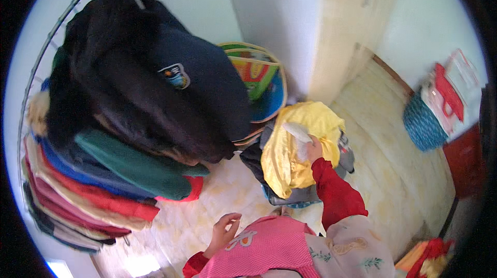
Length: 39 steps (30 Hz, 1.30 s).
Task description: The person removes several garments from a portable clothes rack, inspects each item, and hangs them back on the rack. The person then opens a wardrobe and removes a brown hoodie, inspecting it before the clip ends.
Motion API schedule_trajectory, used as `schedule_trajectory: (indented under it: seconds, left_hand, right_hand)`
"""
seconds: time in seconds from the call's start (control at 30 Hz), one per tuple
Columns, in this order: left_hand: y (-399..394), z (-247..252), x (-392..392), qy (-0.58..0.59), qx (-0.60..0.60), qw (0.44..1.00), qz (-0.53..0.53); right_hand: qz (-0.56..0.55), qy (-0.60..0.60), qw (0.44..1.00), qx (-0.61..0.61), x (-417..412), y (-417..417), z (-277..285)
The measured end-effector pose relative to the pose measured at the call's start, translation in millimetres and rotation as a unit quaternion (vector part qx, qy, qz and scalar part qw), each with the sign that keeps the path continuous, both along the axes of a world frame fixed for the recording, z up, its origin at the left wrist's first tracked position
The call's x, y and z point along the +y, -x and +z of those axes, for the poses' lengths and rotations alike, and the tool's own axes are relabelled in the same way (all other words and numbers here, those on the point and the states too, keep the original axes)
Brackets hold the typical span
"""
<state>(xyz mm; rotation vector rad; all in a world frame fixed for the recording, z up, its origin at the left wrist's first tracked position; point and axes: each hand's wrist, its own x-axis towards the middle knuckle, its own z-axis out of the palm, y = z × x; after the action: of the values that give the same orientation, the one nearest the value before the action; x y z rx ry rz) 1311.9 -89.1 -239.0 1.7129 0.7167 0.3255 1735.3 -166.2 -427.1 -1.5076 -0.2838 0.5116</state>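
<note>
My right hand (315, 149) reaches out to a pile of clothes and grips a small white cloth item (298, 133), perhaps a sock; blur hides its exact kind. It lies over a shiny yellow garment (285, 157) on top of the pile. Dark and grey clothes (346, 155) stick out from under the yellow one. Close to my body, left of the pink checked apron (264, 245), my left hand (226, 231) is raised with bent fingers apart and nothing visible in it.
On the left, a curved metal rack (50, 37) carries many hanging clothes, among them a dark jacket (202, 80) with a patch. Behind the pile stand round-rimmed basins or baskets (284, 95). A blue woven basket (423, 122) with items sits at the right.
</note>
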Motion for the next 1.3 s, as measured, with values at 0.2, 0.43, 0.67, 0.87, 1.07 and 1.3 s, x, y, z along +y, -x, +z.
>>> schedule_trajectory:
  seconds: [0.2, 0.43, 0.67, 0.87, 1.07, 1.3]
  left_hand:
    - [-82, -63, -19, 0.517, -0.076, 0.852, -0.028]
    - [-170, -14, -90, 0.688, -0.154, 0.696, -0.135]
    - [-262, -12, -210, 0.488, -0.075, 0.823, -0.279]
    - [-336, 22, -353, 0.427, -0.033, 0.846, -0.318]
    - [-383, 48, -423, 0.334, 0.027, 0.862, -0.38]
    - [-454, 46, -445, 0.244, 0.032, 0.858, -0.451]
  right_hand:
    - [0.086, -0.16, 0.954, 0.24, -98, 116, 123]
    - [0.012, -0.243, 0.903, 0.353, -221, 159, 192]
    - [0.129, -0.203, 0.943, 0.228, -366, 109, 189]
    - [-0.006, -0.265, 0.921, 0.285, -523, 62, 206]
    - [0.061, -0.224, 0.948, 0.216, -591, 28, 195]
    - [0.02, -0.165, 0.968, 0.186, -605, -45, 193]
